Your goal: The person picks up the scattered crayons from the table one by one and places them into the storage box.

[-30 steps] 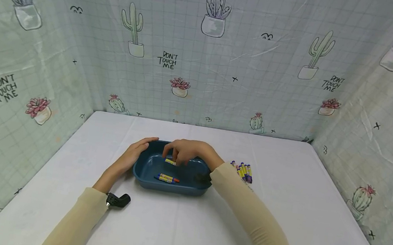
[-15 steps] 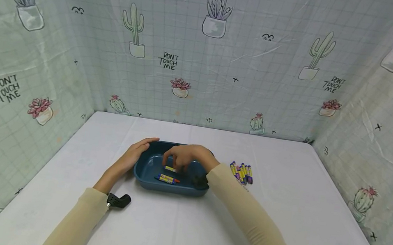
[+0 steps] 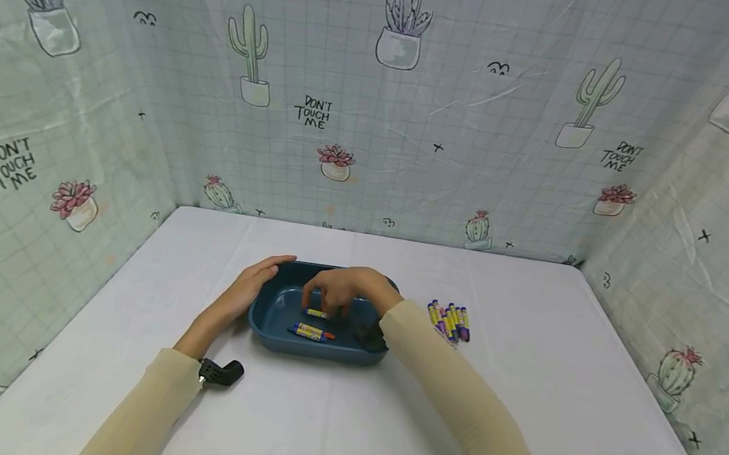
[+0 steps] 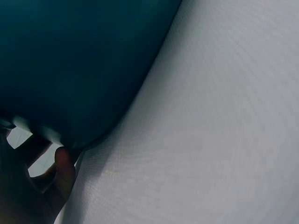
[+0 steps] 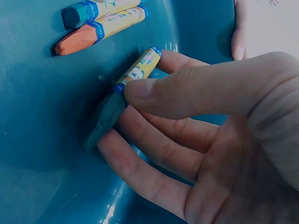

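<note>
My right hand [image 3: 337, 289] reaches down into a dark blue plastic tub [image 3: 320, 353]. In the right wrist view its thumb and fingers pinch a dark green oil pastel [image 5: 105, 116] in a yellow and blue wrapper, close over the tub floor. Beside it, an orange oil pastel [image 5: 77, 40] and a teal oil pastel [image 5: 74, 16] lie side by side on the floor of the tub. My left hand [image 3: 244, 293] rests along the tub's left side, fingers stretched toward the far corner. The left wrist view shows its thumb [image 4: 64, 168] near the tub's outer wall.
Several more oil pastels [image 3: 449, 322] lie in a loose pile on the white table [image 3: 325, 422], right of the tub. A black wrist device [image 3: 221, 372] sits at the left cuff. Cactus-printed cloth [image 3: 426, 182] rises behind the table and at both sides.
My right hand has lowered slightly with the oil pastel, bringing it nearer the two lying in the tub. My left hand stays at the tub's side.
</note>
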The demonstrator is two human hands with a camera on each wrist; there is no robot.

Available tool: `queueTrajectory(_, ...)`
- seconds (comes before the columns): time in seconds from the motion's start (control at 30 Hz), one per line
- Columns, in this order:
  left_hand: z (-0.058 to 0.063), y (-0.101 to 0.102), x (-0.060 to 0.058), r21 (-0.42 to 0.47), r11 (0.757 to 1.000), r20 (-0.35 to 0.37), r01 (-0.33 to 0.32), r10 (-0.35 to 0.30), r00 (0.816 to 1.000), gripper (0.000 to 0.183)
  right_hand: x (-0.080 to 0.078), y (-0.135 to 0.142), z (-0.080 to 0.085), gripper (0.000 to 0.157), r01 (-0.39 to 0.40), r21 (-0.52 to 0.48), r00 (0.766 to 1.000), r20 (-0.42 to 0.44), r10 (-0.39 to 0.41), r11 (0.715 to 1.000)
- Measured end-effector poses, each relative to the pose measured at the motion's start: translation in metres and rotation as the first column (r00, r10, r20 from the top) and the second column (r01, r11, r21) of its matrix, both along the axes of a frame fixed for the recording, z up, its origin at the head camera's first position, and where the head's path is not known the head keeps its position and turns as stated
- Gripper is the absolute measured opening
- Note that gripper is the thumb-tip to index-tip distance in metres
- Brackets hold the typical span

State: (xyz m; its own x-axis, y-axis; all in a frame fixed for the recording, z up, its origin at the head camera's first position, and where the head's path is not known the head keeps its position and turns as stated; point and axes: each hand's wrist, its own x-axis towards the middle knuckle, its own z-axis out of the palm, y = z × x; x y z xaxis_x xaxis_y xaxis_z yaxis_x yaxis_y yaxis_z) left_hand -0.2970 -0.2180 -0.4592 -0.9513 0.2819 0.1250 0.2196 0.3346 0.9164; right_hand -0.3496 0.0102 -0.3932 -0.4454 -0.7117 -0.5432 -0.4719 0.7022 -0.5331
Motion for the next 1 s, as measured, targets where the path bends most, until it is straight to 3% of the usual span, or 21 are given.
queueTrajectory(0.07, 0.001, 0.000, 0.002, -0.004, 1.000, -0.004, 0.001, -0.001, 1.000, 0.046, -0.001, 0.000, -0.001, 0.043, 0.005, 0.005, 1.000, 0.007, -0.005, 1.000)
queueTrajectory(0.17, 0.017, 0.004, 0.011, -0.011, 1.000, 0.006, 0.010, -0.010, 1.000, 0.046, -0.003, 0.000, -0.003, 0.043, 0.012, 0.007, 1.000, 0.013, -0.013, 1.000)
queueTrajectory(0.27, 0.019, 0.005, 0.012, -0.026, 1.000, -0.001, 0.010, -0.010, 1.000, 0.046, -0.003, -0.001, -0.003, 0.043, 0.017, 0.006, 1.000, 0.014, -0.017, 1.000)
queueTrajectory(0.33, 0.017, 0.003, 0.009, -0.028, 1.000, -0.002, 0.012, -0.012, 1.000, 0.046, -0.002, -0.001, -0.003, 0.043, 0.022, 0.006, 1.000, 0.021, -0.022, 1.000)
queueTrajectory(0.6, -0.014, -0.005, -0.011, -0.017, 1.000, -0.020, -0.004, 0.004, 1.000, 0.048, 0.001, -0.001, -0.002, 0.043, 0.038, 0.013, 0.997, 0.066, -0.038, 0.999)
queueTrajectory(1.0, -0.016, -0.006, -0.010, -0.014, 1.000, -0.048, -0.013, 0.012, 0.999, 0.047, 0.003, -0.004, -0.003, 0.044, 0.004, 0.001, 0.997, 0.080, -0.004, 1.000)
